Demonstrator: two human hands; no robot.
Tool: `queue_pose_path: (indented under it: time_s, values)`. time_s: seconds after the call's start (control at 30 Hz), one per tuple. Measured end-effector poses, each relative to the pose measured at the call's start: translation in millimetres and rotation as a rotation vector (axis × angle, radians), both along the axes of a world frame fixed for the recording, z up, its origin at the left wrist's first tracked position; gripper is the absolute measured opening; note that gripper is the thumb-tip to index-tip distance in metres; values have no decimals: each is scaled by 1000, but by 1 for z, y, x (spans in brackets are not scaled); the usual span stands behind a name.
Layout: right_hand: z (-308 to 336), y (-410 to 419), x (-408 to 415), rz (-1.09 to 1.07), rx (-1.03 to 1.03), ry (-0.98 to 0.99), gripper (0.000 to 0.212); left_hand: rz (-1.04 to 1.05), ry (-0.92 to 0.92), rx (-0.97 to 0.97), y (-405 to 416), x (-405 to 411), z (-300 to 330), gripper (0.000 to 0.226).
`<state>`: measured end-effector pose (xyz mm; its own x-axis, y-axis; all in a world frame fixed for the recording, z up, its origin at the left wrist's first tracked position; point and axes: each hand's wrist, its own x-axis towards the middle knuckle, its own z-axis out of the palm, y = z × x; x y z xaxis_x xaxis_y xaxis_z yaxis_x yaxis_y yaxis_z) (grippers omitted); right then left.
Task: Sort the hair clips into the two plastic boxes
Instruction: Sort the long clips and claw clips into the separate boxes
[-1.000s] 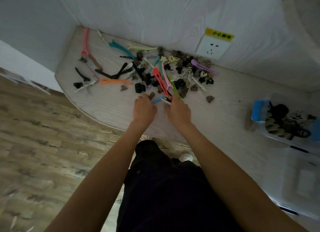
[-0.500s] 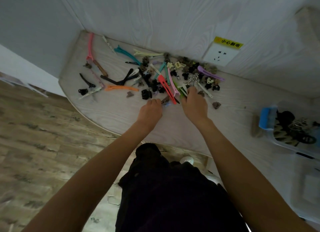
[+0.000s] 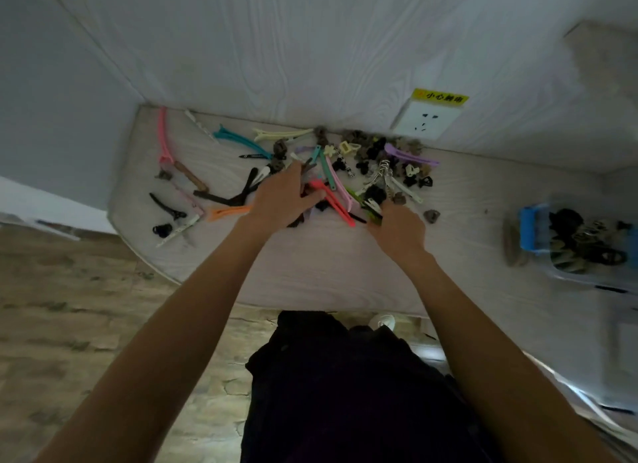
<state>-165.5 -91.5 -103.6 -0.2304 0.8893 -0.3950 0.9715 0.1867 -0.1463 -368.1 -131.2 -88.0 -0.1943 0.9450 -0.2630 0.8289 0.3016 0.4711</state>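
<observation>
A scattered pile of hair clips (image 3: 348, 167) lies on the white table against the back wall: long coloured clips and small dark claw clips. My left hand (image 3: 284, 196) lies spread over the pile's left part, with its fingers on small dark clips next to a red long clip (image 3: 333, 203). My right hand (image 3: 397, 226) rests at the pile's front edge, its fingertips curled on a green clip (image 3: 374, 217); whether it grips it I cannot tell. A clear plastic box (image 3: 580, 243) with blue latches stands at the right and contains dark claw clips.
A pink long clip (image 3: 162, 134), a teal clip (image 3: 238, 141) and an orange clip (image 3: 229, 212) lie apart at the left. A wall socket (image 3: 426, 119) sits behind the pile. The table's curved front edge (image 3: 165, 272) drops to a wooden floor.
My left hand has moved forward from the pile's front edge onto the clips and spread its fingers. My right hand stays at the front of the pile, shifted slightly right.
</observation>
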Motion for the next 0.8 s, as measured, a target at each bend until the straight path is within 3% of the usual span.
queue_pose_path:
  time_s: [0.13,0.23,0.4,0.57,0.67,0.8]
  values:
    - [15,-6,13,-94,6,99,29,-262,181,2,25,-6,-7,46]
    - [21,-3,5,-140,22,200,31,-354,159,-2,35,-9,-15,47]
    - [11,16,-32,-146,33,229,26,-381,151,-25,36,-20,-17,46]
    - [-4,23,-61,-11,79,-6,40,-377,223,-20,27,-23,-18,46]
    - [-6,25,-61,36,62,-95,30,-349,243,-1,25,-22,-20,44]
    - [3,22,-46,-139,22,85,30,-350,201,12,26,-25,-21,40]
